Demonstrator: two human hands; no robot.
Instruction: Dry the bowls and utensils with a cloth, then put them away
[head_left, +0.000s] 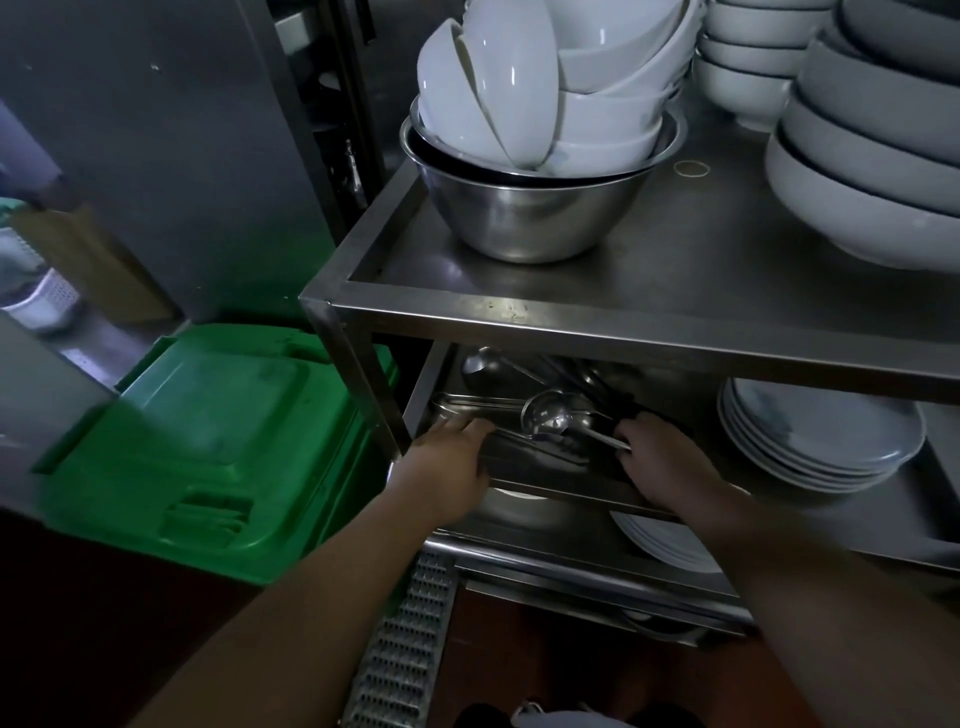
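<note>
A steel tray (524, 460) full of ladles and other utensils sits on the middle shelf of a steel rack (597, 325). A ladle (545, 413) lies on top of the pile. My left hand (447, 460) grips the tray's front left rim. My right hand (660, 457) grips its front right rim, fingers curled over the edge beside a utensil handle. On the rack's top, a steel mixing bowl (524, 218) holds several white bowls (498, 88) stacked on edge. No cloth is in sight.
Stacks of white bowls (857, 171) fill the top shelf's right side. White plates (815, 441) are piled on the middle shelf, more plates (660, 540) below. A green bin lid (208, 452) stands left of the rack. A metal floor grate (400, 649) runs by my feet.
</note>
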